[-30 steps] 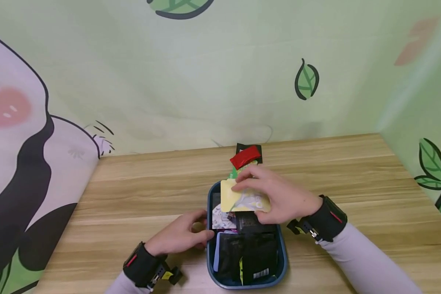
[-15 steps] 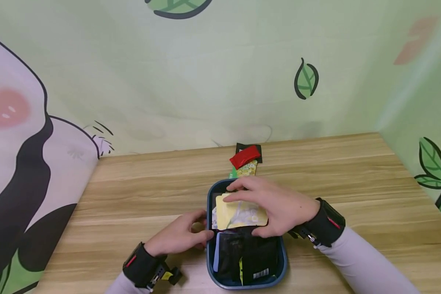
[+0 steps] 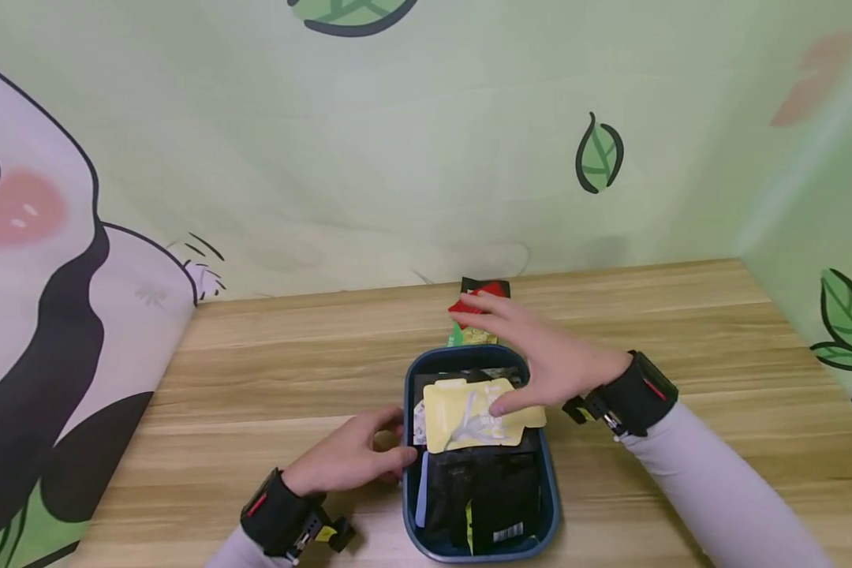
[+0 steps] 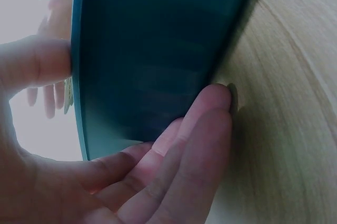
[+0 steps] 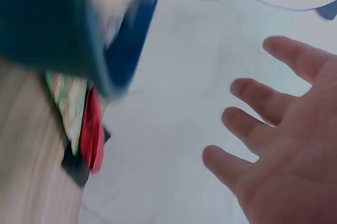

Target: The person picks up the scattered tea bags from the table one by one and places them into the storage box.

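Observation:
A dark blue bin (image 3: 551,505) stands on the wooden table, holding flat packets. My left hand (image 3: 351,451) grips its left wall, thumb at the rim and fingers against the outside, as the left wrist view shows. Pale yellow flat packets (image 3: 443,410) with a grey-white print lie across the middle of the bin. Over them, my right hand (image 3: 550,355) hovers with fingers spread and holds nothing; its fingers also show spread in the right wrist view. Black packets (image 3: 506,497) fill the near half of the bin, beside a light blue edge (image 3: 422,493).
Behind the bin, a red packet (image 3: 493,289) lies on a black one (image 3: 472,282), with a green and yellow packet (image 3: 477,336) in front, partly hidden. The wooden table (image 3: 291,355) meets a printed backdrop (image 3: 397,173) at the rear.
My right hand lowered a yellow packet into the bin, let it go and rose up and away toward the back. My left hand stayed on the bin's side.

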Demonstrator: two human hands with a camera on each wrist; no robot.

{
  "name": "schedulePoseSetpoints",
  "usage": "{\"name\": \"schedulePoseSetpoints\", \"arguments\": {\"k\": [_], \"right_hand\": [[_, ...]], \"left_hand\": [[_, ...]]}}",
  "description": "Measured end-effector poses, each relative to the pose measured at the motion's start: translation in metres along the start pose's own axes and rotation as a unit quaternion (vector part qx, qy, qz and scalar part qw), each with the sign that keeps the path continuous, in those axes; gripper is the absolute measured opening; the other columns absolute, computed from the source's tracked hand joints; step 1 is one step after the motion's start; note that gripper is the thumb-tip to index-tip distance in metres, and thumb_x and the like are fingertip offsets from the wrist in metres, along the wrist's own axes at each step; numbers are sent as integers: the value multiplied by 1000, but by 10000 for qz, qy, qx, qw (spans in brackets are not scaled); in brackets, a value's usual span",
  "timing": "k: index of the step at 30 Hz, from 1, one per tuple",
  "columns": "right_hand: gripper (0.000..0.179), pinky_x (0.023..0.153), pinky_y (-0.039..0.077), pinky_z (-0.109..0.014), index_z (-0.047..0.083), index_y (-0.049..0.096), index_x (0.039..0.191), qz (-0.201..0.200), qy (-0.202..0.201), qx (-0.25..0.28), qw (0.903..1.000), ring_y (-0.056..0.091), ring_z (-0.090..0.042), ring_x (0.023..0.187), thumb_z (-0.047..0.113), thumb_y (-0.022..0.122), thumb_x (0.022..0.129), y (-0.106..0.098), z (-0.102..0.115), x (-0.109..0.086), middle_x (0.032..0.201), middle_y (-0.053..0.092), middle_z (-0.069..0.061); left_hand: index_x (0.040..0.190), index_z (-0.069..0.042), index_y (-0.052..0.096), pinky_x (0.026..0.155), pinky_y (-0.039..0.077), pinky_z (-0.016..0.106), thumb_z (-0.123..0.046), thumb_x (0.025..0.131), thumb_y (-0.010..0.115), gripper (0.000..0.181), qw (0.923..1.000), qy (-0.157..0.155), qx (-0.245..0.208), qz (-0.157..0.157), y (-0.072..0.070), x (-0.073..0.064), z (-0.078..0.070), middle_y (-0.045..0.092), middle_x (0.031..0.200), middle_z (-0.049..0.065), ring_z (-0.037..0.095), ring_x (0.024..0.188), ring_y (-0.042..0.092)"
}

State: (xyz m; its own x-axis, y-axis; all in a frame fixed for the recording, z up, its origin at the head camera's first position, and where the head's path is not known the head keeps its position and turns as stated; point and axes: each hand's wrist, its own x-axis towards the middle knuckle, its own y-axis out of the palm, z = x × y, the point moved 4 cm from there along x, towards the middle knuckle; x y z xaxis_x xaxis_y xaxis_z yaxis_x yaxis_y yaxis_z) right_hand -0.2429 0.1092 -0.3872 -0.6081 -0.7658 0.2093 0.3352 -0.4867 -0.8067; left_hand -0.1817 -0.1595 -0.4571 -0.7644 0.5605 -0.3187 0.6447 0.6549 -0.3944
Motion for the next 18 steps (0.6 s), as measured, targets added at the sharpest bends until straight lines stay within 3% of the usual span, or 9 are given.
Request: {"name": "schedulePoseSetpoints", "arguments": {"k": [8, 13, 18], "right_hand": [[93, 113, 31, -53, 17, 34, 158, -64, 498, -612, 9969, 25, -31, 147, 59, 69, 82, -23, -53, 31, 164, 21, -12], [85, 113, 30, -54, 12, 39, 155, 178, 690, -1147, 9908, 27, -36, 145, 53, 67, 85, -17, -87, 48, 161, 26, -18], [85, 114, 30, -52, 14, 43, 154, 317, 812, -1426, 9859, 29, -37, 144, 52, 70, 82, -4, -108, 58, 159, 30, -19]], "left_hand": [[132, -4, 54, 72, 57, 33, -35, 93, 64, 52, 10000, 5, -5, -18, -1, -1, 1, 59, 118, 12, 21, 82, 66], [133, -4, 54, 72, 58, 34, -36, 93, 64, 53, 10000, 11, 6, -20, -1, -2, 2, 59, 119, 12, 20, 82, 66], [135, -5, 53, 73, 58, 34, -37, 92, 64, 54, 10000, 8, -20, 2, 0, -1, 3, 59, 119, 12, 20, 81, 67]]}}
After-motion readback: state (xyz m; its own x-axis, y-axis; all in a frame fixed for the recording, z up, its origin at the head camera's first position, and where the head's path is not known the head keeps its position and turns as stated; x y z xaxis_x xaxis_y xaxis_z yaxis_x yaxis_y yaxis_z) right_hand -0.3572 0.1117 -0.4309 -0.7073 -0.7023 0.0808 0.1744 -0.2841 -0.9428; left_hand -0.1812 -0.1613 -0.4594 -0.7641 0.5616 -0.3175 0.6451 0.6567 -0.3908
